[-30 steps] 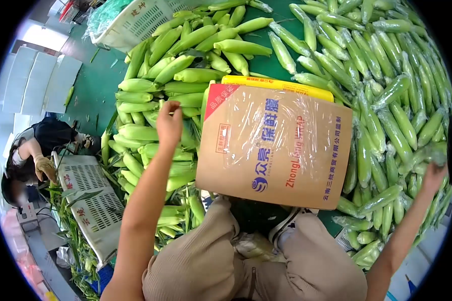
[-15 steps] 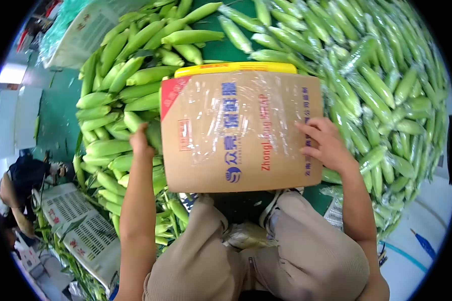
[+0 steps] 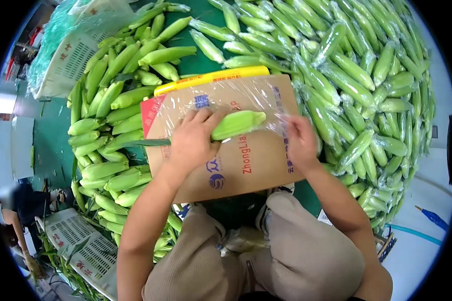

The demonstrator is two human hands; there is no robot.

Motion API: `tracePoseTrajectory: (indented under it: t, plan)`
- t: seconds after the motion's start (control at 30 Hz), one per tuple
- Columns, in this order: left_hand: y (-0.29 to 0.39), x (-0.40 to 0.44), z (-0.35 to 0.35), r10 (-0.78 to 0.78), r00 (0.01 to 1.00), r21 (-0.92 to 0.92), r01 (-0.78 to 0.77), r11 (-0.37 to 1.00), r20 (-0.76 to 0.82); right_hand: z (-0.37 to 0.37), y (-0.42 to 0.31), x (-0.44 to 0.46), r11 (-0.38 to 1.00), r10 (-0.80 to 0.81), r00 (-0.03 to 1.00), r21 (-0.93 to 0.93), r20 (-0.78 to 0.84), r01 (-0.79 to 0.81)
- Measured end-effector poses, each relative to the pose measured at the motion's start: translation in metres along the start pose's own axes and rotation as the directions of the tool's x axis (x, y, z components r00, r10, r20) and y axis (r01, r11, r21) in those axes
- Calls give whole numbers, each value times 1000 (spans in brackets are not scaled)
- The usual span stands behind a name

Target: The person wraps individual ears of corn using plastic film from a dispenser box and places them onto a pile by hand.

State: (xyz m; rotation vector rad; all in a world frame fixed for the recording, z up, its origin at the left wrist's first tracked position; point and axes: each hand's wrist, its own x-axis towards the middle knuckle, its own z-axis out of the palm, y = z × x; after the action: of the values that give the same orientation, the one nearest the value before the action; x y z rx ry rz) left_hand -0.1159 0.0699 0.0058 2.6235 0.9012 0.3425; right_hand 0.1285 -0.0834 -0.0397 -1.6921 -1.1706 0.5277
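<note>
My left hand (image 3: 193,135) is closed on an ear of corn in green husk (image 3: 241,124), which lies crosswise over a cardboard box (image 3: 196,185). A long green leaf (image 3: 148,143) sticks out to the left of that hand. Clear plastic wrap (image 3: 273,113) covers the top of the box and runs under the corn. At the box's right side, my right hand (image 3: 302,140) pinches the edge of the wrap, drawing it slightly up. Along the far edge of the box lies a yellow strip with red print (image 3: 213,78).
Unwrapped corn (image 3: 118,103) is heaped on the left, film-wrapped corn (image 3: 356,83) on the right. A white crate with green netting-like plastic (image 3: 68,67) stands at upper left. Another crate (image 3: 80,246) is at lower left, near another person (image 3: 22,208).
My left hand has brought an ear of corn from the left heap onto the box. My right hand has closed on the wrap. The view has shifted, so the box appears further left and tilted.
</note>
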Motion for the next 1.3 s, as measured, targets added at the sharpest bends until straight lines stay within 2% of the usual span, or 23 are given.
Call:
tracePoseTrajectory:
  t: [0.03,0.1,0.17,0.23,0.3,0.37,0.4,0.53,0.57,0.6,0.63,0.67,0.73,0.8,0.83,0.93,0.97,1.03,1.07,1.1,1.13,1.17,1.3]
  plan:
    - [1,1,0,-8,1000,9,8,1000,29,4,-13,9,987,47,994,-157,102,-30]
    - [-3,6,0,45,998,-50,-42,998,53,34,-27,32,853,-327,904,-327,274,407]
    - [-13,4,-8,61,989,-77,-51,996,135,58,-39,52,708,-434,780,-366,450,605]
    - [-29,-18,-17,-35,999,-65,34,997,-9,63,-43,64,697,-299,749,-401,591,594]
    - [-53,-50,-18,-92,989,22,95,995,-120,64,-35,61,697,-377,756,-374,535,612]
    - [-70,-91,-7,-240,934,91,272,958,-267,63,-29,57,701,-394,781,-391,485,596]
    - [-76,-103,3,-346,881,22,372,928,-321,62,-30,55,708,-377,800,-411,467,574]
    - [-110,-137,-9,-377,869,194,450,872,-320,66,-30,52,705,-375,820,-442,432,555]
    - [-128,-151,-12,-471,797,350,594,724,-378,66,-32,53,695,-381,814,-444,439,565]
    - [-126,-155,-26,-409,779,539,625,565,-474,66,-32,53,686,-385,811,-451,440,571]
    - [-121,-154,-30,-387,760,446,630,636,-522,64,-32,53,679,-383,811,-461,442,571]
    - [-112,-149,-37,-376,733,347,626,698,-567,64,-32,53,683,-373,821,-471,432,558]
    - [-76,-131,-37,-156,968,129,183,975,-197,68,-34,54,693,-360,827,-470,432,547]
    - [-59,-115,-23,-338,941,77,339,937,-26,67,-39,53,645,-373,793,-479,482,595]
    - [-66,-113,-16,-225,963,174,249,953,-146,64,-40,53,621,-376,782,-491,498,611]
    - [-74,-118,8,-199,901,160,278,947,-385,54,-41,52,632,-301,756,-472,581,614]
    - [-72,-123,8,-291,839,62,358,932,-460,52,-42,48,622,-312,706,-425,636,658]
    - [-54,-127,8,-238,771,-154,182,971,-590,45,-43,36,601,-320,615,-348,721,720]
    - [-40,-131,11,-237,724,-254,89,963,-647,43,-49,27,657,-307,611,-302,730,691]
    - [-23,-134,19,-291,743,-334,97,938,-603,45,-58,18,709,-296,596,-246,747,661]
    - [-4,-129,19,-192,793,-272,35,962,-578,49,-64,13,755,-290,577,-188,763,628]
    - [-1,-129,28,-151,857,-216,48,975,-493,52,-65,10,690,-348,544,-184,764,700]
    - [12,-96,20,-86,990,121,100,988,-115,62,-66,21,576,-499,626,-310,600,757]
